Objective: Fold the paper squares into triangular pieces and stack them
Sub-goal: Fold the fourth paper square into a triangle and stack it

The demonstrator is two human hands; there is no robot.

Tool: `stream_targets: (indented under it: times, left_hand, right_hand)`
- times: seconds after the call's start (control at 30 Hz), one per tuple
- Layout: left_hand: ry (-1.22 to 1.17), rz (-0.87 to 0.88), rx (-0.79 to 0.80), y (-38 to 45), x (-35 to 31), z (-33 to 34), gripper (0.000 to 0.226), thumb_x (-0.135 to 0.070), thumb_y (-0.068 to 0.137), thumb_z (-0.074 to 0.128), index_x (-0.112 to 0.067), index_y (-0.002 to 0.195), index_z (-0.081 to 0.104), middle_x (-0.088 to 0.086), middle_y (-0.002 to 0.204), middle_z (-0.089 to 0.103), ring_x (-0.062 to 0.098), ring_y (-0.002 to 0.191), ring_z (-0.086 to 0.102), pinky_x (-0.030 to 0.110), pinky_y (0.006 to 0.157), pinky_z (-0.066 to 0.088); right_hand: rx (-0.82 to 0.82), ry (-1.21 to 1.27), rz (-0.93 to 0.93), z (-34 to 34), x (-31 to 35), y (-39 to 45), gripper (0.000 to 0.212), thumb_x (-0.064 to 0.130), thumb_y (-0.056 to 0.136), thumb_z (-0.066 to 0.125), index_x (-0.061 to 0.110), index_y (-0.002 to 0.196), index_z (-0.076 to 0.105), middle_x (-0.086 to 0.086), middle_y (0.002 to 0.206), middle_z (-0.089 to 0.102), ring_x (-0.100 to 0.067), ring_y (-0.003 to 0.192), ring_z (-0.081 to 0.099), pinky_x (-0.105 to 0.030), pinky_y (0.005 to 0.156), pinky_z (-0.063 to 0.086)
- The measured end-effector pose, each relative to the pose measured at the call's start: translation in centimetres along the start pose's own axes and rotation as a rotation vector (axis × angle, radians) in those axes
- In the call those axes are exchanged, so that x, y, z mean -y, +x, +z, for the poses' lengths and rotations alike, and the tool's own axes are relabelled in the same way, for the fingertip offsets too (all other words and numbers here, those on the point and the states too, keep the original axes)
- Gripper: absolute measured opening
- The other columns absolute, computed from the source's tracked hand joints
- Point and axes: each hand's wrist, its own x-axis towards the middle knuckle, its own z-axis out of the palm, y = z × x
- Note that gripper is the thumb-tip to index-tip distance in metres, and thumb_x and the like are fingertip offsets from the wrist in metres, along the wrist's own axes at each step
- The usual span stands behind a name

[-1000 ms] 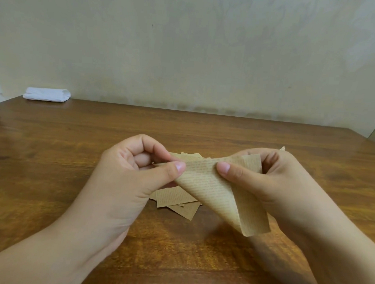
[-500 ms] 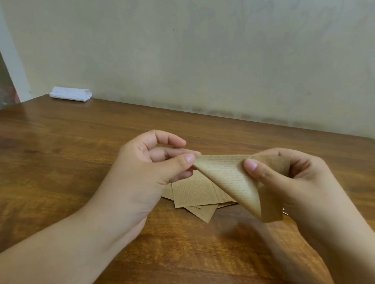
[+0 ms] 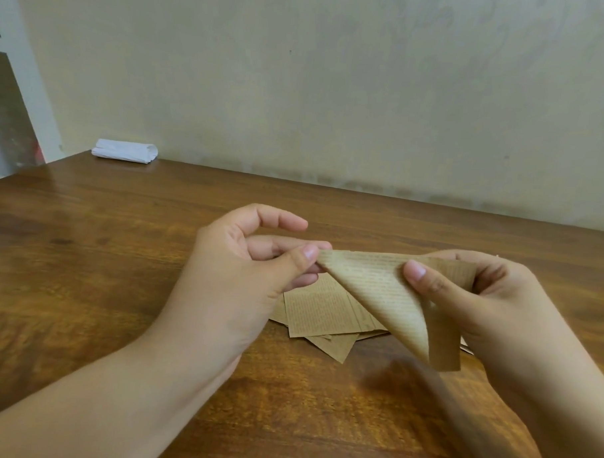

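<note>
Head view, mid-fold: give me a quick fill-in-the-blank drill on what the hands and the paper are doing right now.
1. The brown paper is held up between ____ hands.
2. The left hand pinches one ____ of that paper with thumb and fingers.
3. Under the hands, a pile of brown paper pieces lies on the ____ table.
4. Far left, by the wall, lies a folded ____ cloth.

Missing words: both; corner; wooden; white
</note>
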Motion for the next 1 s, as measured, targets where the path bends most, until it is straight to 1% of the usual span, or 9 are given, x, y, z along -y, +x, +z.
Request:
stream_targets:
  times: [0.1,0.2,0.3,0.37,0.5,0.63,0.77,0.9,1.0]
  left_hand:
    - [0.098,0.072,-0.031,0.02,0.22,-0.05,0.019,0.006,0.079,0.066,-0.01,0.085,0.058,0.003,0.07,0.074,0.014,0.066,0.071,0.019,0.058,0.054]
    - [0.092,0.074,-0.046,-0.13,0.21,0.06,0.02,0.005,0.079,0.067,-0.011,0.088,0.059,0.002,0.073,0.074,0.014,0.07,0.071,0.02,0.062,0.055]
    - [-0.004,-0.09,0.035,-0.24,0.17,0.09,0.038,-0.008,0.068,0.073,-0.015,0.102,0.06,0.005,0.083,0.075,0.017,0.081,0.071,0.029,0.076,0.056]
    - [-0.083,-0.207,0.091,-0.31,0.21,0.15,0.049,-0.011,0.059,0.074,-0.013,0.106,0.061,0.009,0.086,0.074,0.018,0.081,0.071,0.03,0.076,0.058]
    - [-0.117,-0.262,0.135,-0.27,0.32,0.06,0.03,-0.01,0.061,0.071,-0.003,0.09,0.068,0.011,0.086,0.074,0.019,0.077,0.072,0.025,0.069,0.059]
    - [-0.151,-0.237,0.134,-0.03,0.15,-0.19,0.024,-0.011,0.06,0.071,-0.006,0.083,0.069,0.013,0.086,0.074,0.02,0.078,0.072,0.025,0.068,0.058]
    - [-0.18,-0.242,0.156,0.07,-0.06,-0.26,0.019,-0.012,0.065,0.067,-0.007,0.083,0.071,0.012,0.086,0.074,0.02,0.077,0.071,0.026,0.067,0.058]
    - [-0.16,-0.213,0.141,0.08,-0.17,-0.25,0.008,-0.012,0.065,0.067,-0.012,0.069,0.073,0.012,0.08,0.073,0.019,0.073,0.071,0.025,0.065,0.058]
    - [-0.136,-0.184,0.127,0.08,-0.16,-0.18,0.007,-0.011,0.064,0.067,-0.012,0.066,0.074,0.012,0.077,0.073,0.018,0.071,0.071,0.024,0.064,0.057]
  right_hand:
    - [0.003,-0.03,-0.013,0.24,-0.05,-0.05,0.029,0.047,0.056,0.068,0.025,0.074,0.075,0.002,0.065,0.071,-0.004,0.056,0.061,-0.025,0.054,0.044]
    - [-0.022,-0.041,-0.019,0.31,-0.13,-0.09,0.03,0.049,0.056,0.067,0.025,0.073,0.075,0.002,0.063,0.069,-0.004,0.054,0.059,-0.027,0.054,0.042]
    - [-0.033,-0.041,-0.034,0.3,0.01,-0.21,0.031,0.05,0.056,0.067,0.025,0.073,0.074,0.0,0.065,0.07,-0.008,0.055,0.06,-0.028,0.053,0.044]
    - [-0.029,-0.03,-0.048,0.29,0.17,-0.33,0.031,0.049,0.056,0.067,0.024,0.074,0.075,-0.002,0.067,0.071,-0.009,0.057,0.061,-0.026,0.052,0.045]
    - [-0.022,-0.011,-0.067,0.27,0.33,-0.4,0.03,0.048,0.058,0.067,0.025,0.074,0.075,-0.001,0.066,0.07,-0.007,0.056,0.059,-0.024,0.05,0.044]
    - [-0.017,0.018,-0.056,0.17,0.37,-0.41,0.025,0.044,0.058,0.066,0.024,0.072,0.075,0.001,0.06,0.067,-0.004,0.05,0.056,-0.017,0.041,0.044]
    - [-0.018,0.022,-0.071,0.07,0.4,-0.31,0.026,0.045,0.058,0.067,0.025,0.072,0.075,-0.002,0.063,0.069,-0.007,0.052,0.058,-0.015,0.042,0.043]
    - [-0.021,0.03,-0.072,-0.03,0.28,-0.2,0.027,0.044,0.057,0.067,0.023,0.073,0.075,-0.002,0.061,0.068,-0.006,0.051,0.057,-0.013,0.043,0.042]
    - [-0.01,0.053,-0.06,0.04,0.23,-0.16,0.024,0.04,0.06,0.068,0.021,0.072,0.075,-0.002,0.059,0.066,-0.006,0.05,0.055,-0.013,0.042,0.041]
